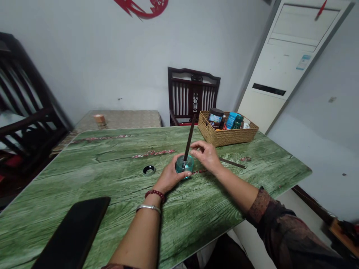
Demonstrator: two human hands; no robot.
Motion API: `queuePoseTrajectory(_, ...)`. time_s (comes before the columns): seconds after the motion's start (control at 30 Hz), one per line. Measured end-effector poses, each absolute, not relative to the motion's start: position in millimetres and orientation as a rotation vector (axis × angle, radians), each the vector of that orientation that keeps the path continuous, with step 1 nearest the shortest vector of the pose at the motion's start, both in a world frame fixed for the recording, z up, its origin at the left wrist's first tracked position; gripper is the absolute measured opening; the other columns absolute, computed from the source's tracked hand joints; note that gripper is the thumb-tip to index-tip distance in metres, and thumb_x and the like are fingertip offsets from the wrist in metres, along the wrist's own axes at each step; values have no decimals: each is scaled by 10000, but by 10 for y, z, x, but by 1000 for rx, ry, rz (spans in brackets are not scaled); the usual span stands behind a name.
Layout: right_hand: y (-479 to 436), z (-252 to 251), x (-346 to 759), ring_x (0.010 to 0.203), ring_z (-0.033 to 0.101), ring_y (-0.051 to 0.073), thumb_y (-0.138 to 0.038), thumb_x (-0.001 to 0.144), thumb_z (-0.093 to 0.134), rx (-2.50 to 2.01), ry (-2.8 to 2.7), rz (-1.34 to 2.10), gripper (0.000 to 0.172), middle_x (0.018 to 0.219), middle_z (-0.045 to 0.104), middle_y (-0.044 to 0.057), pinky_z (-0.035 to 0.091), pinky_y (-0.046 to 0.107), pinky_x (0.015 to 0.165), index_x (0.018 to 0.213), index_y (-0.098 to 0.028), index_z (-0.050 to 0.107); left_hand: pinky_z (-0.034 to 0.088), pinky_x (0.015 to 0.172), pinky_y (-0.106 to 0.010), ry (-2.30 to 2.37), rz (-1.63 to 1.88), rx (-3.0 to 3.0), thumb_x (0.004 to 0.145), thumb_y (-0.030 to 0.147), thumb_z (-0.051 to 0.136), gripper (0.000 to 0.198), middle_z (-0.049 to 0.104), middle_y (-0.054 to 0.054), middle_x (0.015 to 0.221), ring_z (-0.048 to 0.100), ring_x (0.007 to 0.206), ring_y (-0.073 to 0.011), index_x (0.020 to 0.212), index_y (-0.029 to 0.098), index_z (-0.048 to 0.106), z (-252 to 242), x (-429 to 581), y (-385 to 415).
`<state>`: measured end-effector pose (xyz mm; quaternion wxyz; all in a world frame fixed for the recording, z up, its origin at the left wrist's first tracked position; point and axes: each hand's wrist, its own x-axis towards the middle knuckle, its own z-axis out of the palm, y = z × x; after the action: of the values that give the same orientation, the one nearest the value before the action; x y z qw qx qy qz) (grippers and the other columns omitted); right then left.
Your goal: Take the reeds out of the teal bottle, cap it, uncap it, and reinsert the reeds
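My left hand [170, 173] is wrapped around a small teal glass jar [188, 172] on the table, thumb across its near side. A dark chopstick [190, 140] stands in the jar, leaning slightly right, its lower end seen through the mouth. Just right of the chopstick is my right hand [206, 155], fingers bent and apart from the thumb; the fingertips are close to the stick, and I see nothing held in them. A second dark chopstick [233, 163] lies on the table, partly behind my right hand. Left of the jar rests a black ring-shaped lid [149, 170].
The green wood-patterned table [123, 179] bears a wicker basket [232, 137] of jars and bottles at the back right. A black flat slab [74, 231] lies at the near left. Behind stand a dark wooden chair [193, 93] and a lower table [131, 117].
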<state>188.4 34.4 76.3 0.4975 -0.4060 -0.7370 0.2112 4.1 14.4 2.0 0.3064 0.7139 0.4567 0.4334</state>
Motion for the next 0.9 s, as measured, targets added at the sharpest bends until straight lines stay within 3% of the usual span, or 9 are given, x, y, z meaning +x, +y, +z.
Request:
queuePoseTrajectory(0.2, 356, 576, 2795, 759, 604, 180, -216, 865, 553, -1234, -1821, 55, 186, 881, 690, 54, 464, 292, 759, 907, -194, 733, 467, 1030, -480, 1239, 1119, 1864, 662, 445, 784, 766, 658, -112, 1248, 628, 1144, -297, 1328, 198, 499, 35, 36, 138)
queuePoseTrajectory(0.27, 353, 383, 3068, 886, 619, 216, -173, 875, 528, -1388, -1903, -56, 232, 945, 699, 87, 459, 318, 841, 966, -185, 742, 468, 1028, -483, 1228, 1124, 1869, 664, 446, 780, 762, 659, -107, 1240, 630, 1135, -295, 1328, 200, 499, 34, 34, 142)
queuePoseTrajectory(0.5, 263, -109, 3319, 1165, 509, 296, -201, 920, 542, -1788, -2182, -279, 352, 1290, 610, 140, 377, 393, 976, 1243, -222, 682, 459, 1034, -496, 1251, 1103, 1865, 670, 443, 778, 774, 641, -115, 1259, 618, 1142, -303, 1340, 199, 479, 5, 28, 170)
queuePoseTrajectory(0.9, 189, -63, 3241, 1112, 497, 284, -242, 925, 582, -1728, -2213, -329, 206, 1195, 625, 123, 364, 382, 935, 1074, -203, 719, 467, 1026, -492, 1269, 1095, 1871, 671, 457, 778, 773, 642, -114, 1261, 622, 1149, -308, 1338, 205, 478, 5, 26, 169)
